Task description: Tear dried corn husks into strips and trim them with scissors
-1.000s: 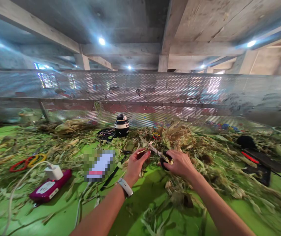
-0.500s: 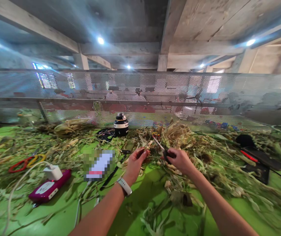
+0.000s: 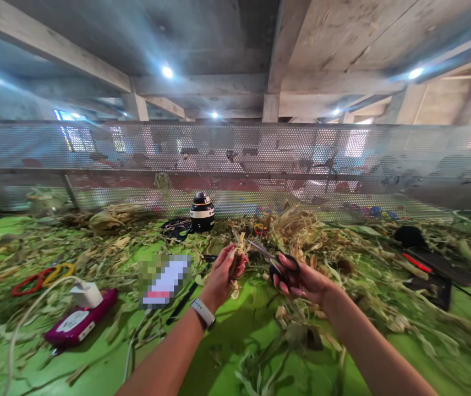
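Note:
In the middle of the head view, my left hand [image 3: 219, 278], with a white watch band at the wrist, pinches a small bundle of pale dried corn husk [image 3: 241, 245]. My right hand [image 3: 307, 283] holds black-handled scissors [image 3: 265, 253], with its fingers in the handle loops. The blades point left toward the husk bundle and look slightly parted. Whether they touch the husk I cannot tell. Loose husk strips [image 3: 293, 228] lie heaped just beyond both hands.
A green table [image 3: 235, 352] carries scattered husk scraps. To the left are a blurred-out phone [image 3: 167, 280], a purple power strip [image 3: 81, 324] with a white charger, and red and yellow scissors [image 3: 33, 280]. A black bottle [image 3: 202, 213] stands before a perforated metal screen [image 3: 227, 148].
My right hand has turned, showing its fingers in the scissor loops, and the scissors have tilted lower toward the left. My left hand has rolled, bringing the husk bundle upright into view.

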`<state>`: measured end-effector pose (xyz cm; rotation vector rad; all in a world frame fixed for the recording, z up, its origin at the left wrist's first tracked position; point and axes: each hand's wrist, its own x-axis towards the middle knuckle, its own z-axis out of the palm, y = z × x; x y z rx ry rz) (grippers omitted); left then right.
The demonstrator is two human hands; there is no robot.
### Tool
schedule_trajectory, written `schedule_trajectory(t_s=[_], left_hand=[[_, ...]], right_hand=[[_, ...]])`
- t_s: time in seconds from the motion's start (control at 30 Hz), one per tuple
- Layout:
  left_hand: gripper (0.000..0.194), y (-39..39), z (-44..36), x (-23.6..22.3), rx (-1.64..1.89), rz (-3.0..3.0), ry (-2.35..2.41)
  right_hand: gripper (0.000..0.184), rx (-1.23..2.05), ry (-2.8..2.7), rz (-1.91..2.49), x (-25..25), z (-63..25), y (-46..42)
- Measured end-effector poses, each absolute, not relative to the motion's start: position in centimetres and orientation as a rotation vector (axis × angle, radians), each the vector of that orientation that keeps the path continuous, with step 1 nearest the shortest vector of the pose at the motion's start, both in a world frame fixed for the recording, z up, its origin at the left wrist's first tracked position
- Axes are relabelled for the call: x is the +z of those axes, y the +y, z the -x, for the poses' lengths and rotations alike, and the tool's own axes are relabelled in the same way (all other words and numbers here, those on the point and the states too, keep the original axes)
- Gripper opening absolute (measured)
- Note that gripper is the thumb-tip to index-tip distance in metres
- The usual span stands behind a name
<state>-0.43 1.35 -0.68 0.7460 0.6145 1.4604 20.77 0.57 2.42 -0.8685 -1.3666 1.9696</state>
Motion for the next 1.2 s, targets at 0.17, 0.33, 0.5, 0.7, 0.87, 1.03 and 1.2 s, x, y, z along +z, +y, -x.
schedule_trajectory(t_s=[0.17, 0.33, 0.5, 0.7, 0.87, 1.03, 1.2], left_hand=[[0.045, 1.2, 0.5, -0.2, 1.459, -0.771, 0.53], [0.045, 1.0, 0.6, 0.0, 1.444, -0.738, 0.506], [0.047, 0.9, 0.6, 0.0, 1.433, -0.751, 0.499], [0.046, 0.8, 0.4, -0.2, 1.429, -0.745, 0.517], [0.048, 0.7, 0.4, 0.0, 1.428, -0.704, 0.568], [0.051, 0.8, 0.3, -0.1, 1.524, -0.81, 0.661], [0.046, 1.1, 0.4, -0.5, 1.647, -1.007, 0.828]], right_hand=[[0.052, 2.062, -1.355, 0.888, 2.6, -20.1, 0.4], [0.054, 2.055, -1.325, 0.937, 2.7, -19.3, 0.2], [0.058, 2.119, -1.198, 0.923, 2.6, -18.4, -0.2], [0.059, 2.132, -1.122, 0.938, 2.9, -18.0, -0.6], [0.049, 1.971, -1.156, 0.956, 2.7, -17.6, -0.7], [0.052, 1.592, -1.33, 1.172, 2.4, -17.6, -0.1], [0.05, 1.338, -1.712, 1.245, 2.7, -18.7, 0.3]])
